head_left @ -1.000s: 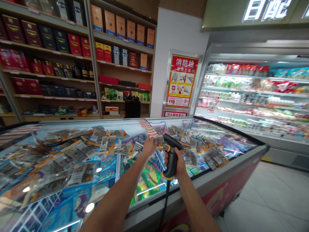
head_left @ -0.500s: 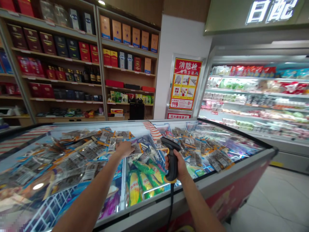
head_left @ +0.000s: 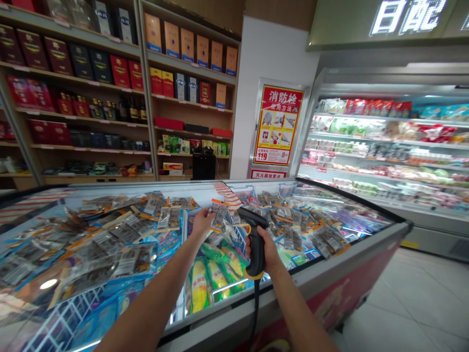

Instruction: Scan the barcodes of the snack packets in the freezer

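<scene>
My left hand is closed on the edge of a small clear snack packet with an orange top band, holding it above the freezer. In my right hand is a black and yellow barcode scanner, gripped by its handle, its head pointing toward the packet. The scanner's cord hangs down past the freezer's front edge. Many similar packets lie spread over the glass to the left, and more packets lie to the right. Below my hands, yellow and green corn packs sit inside the freezer.
The chest freezer stretches across in front of me, with white wire baskets inside. Behind it stand shelves of boxed bottles and a red fire hydrant poster. A lit refrigerated display and tiled floor are on the right.
My left hand has lifted a packet from the pile and brought it right, in front of the scanner. The scanner stays in my right hand, and the view has shifted slightly.
</scene>
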Available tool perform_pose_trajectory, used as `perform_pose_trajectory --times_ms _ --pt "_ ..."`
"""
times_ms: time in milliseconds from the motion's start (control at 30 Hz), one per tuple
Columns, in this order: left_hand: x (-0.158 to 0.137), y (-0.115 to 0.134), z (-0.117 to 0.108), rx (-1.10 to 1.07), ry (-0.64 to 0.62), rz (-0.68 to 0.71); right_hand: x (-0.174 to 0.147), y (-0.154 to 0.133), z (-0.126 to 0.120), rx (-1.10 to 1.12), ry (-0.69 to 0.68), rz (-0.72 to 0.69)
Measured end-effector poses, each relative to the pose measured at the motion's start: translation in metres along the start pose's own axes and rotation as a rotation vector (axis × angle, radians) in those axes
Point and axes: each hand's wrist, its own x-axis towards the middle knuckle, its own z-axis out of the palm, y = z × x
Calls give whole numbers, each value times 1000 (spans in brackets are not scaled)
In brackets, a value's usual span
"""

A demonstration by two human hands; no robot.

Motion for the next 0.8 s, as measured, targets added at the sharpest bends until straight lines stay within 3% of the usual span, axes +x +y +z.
perform_pose_trajectory --times_ms 800 --pt "2 0 0 -182 136 40 5 5 25 19 -46 9"
